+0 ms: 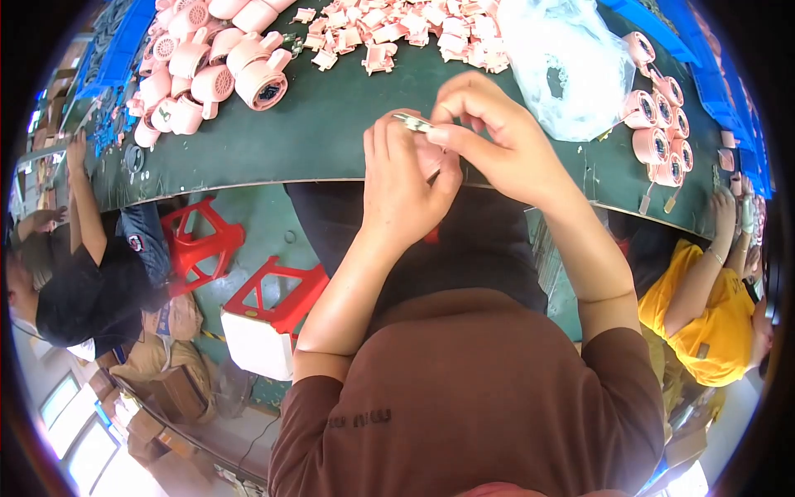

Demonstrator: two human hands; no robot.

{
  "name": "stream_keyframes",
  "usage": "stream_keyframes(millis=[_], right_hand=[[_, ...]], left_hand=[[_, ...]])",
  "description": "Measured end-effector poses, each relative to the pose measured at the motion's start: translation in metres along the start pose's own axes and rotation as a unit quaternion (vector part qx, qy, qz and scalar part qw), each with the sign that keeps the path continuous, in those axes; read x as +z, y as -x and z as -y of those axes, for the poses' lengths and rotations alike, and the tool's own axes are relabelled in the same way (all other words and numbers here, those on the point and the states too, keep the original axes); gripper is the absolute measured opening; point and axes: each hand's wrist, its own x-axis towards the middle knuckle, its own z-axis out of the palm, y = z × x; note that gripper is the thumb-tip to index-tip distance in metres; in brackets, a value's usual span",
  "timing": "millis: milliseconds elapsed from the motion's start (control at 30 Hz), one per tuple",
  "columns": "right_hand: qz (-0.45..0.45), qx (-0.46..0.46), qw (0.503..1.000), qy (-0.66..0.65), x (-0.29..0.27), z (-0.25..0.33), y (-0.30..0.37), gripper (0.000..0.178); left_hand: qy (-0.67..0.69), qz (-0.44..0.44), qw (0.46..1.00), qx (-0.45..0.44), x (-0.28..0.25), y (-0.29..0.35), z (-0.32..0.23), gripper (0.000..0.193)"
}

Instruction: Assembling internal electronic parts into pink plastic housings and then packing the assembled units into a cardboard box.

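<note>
My left hand (pixel 399 184) is wrapped round a pink plastic housing (pixel 428 157) just over the table's near edge. Much of that housing is hidden behind my fingers. At its top lies a small pale-and-green part (pixel 412 123) that looks like a circuit board. My right hand (pixel 495 137) has its thumb against the board's right end, with the index finger curled above. Whether the board is seated in the housing or rests on it, I cannot tell.
Round pink housings (pixel 211 83) are heaped at the back left, beside small pink plastic pieces (pixel 381 56). A clear plastic bag (pixel 571 83) and stacked pink housings (pixel 652 145) stand right on the green table (pixel 315 132). Co-workers sit either side; red stools (pixel 286 294) are at left.
</note>
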Motion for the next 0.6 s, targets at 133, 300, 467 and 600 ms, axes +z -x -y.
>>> stream_keyframes(millis=[133,300,467,600], right_hand=[[0.055,0.120,0.946,-0.297,-0.005,-0.005,0.015,0.017],[0.045,0.074,0.941,-0.326,0.000,-0.002,0.022,0.036],[-0.059,0.051,0.977,-0.197,0.009,-0.014,0.019,0.013],[-0.093,-0.026,0.995,0.023,0.019,-0.006,0.023,0.009]], left_hand=[[0.091,-0.008,0.989,-0.117,-0.006,0.003,0.000,0.037],[0.061,-0.007,0.997,-0.046,-0.006,0.005,0.004,0.030],[0.094,-0.022,0.991,-0.094,-0.009,0.006,0.009,0.020],[0.163,-0.041,0.978,-0.125,-0.014,0.005,0.010,0.017]])
